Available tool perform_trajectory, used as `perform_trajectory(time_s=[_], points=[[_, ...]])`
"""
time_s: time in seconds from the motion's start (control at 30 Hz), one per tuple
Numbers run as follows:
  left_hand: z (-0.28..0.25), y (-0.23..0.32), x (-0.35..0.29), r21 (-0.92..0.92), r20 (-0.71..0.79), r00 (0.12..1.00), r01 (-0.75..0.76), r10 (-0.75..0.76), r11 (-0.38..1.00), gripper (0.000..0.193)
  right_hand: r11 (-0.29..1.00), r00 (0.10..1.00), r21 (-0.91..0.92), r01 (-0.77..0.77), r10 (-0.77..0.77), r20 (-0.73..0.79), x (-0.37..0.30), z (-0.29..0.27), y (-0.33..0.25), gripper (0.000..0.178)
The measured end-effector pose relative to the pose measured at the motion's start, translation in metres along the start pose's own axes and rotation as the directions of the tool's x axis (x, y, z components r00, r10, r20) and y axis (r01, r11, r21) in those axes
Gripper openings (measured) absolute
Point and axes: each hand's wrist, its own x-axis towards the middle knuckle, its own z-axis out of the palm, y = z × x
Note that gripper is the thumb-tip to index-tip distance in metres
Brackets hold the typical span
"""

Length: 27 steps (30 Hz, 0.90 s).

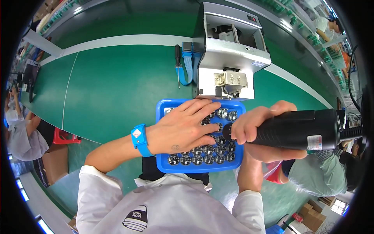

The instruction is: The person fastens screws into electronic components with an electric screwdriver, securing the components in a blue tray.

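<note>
Seated co-worker: at the far left, a person in a light top (24, 138), bent by the curve of the lens.
Stool: a red plastic stool (65, 136) just beside that person, near a brown cardboard box (57, 163).
Bench: a green-topped workbench (117, 89) with a pale strip along its far edge.
Wristband: a blue wrist strap (141, 140) around the left wrist.
Left hand: the left hand (187, 126) lies palm down over the tray, fingers spread and mostly straight; whether its fingertips grip a part cannot be told.
Tray: a blue rectangular plastic tray (160, 165) in front of the person, below the machine, partly covered by both hands.
Parts: small round shiny metallic parts (209, 149) stand in rows inside the tray.
Hand tool: a black-handled screwdriver (177, 54) lies beyond the tray, shaft toward the person, beside a folded blue strap (187, 66).
Machine: a box-shaped metal bench machine (230, 46) stands just beyond the tray, its upper bay open.
Right hand: the right hand (255, 126) is closed around the power tool.
Power tool: a black corded electric screwdriver (300, 128), held roughly level, nose pointing left above the tray's right part.
Right-hand neighbour: another person in a pale green top (319, 177).
</note>
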Motion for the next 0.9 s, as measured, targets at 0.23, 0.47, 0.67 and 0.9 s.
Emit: perform_trajectory(time_s=[0.23,0.47,0.67,0.9], points=[[-0.002,0.002,0.002,0.024,0.032,0.999,0.008,-0.008,1.000,0.039,0.995,0.997,-0.066,-0.078,0.076,-0.019,-0.005,-0.001,0.001,0.094],[0.000,0.001,0.000,0.018,0.039,0.999,0.012,-0.013,1.000,0.040,0.990,0.992,-0.069,-0.120,0.122,0.030,-0.006,-0.005,0.002,0.091],[-0.001,0.001,0.000,0.040,0.031,0.999,0.013,-0.014,0.999,0.040,0.978,0.986,-0.139,-0.156,0.162,0.033,-0.014,0.000,-0.002,0.086],[-0.002,0.001,0.000,0.057,0.018,1.000,0.005,-0.006,0.998,0.041,0.949,0.986,-0.270,-0.164,0.163,-0.027,-0.022,0.002,-0.002,0.102]])
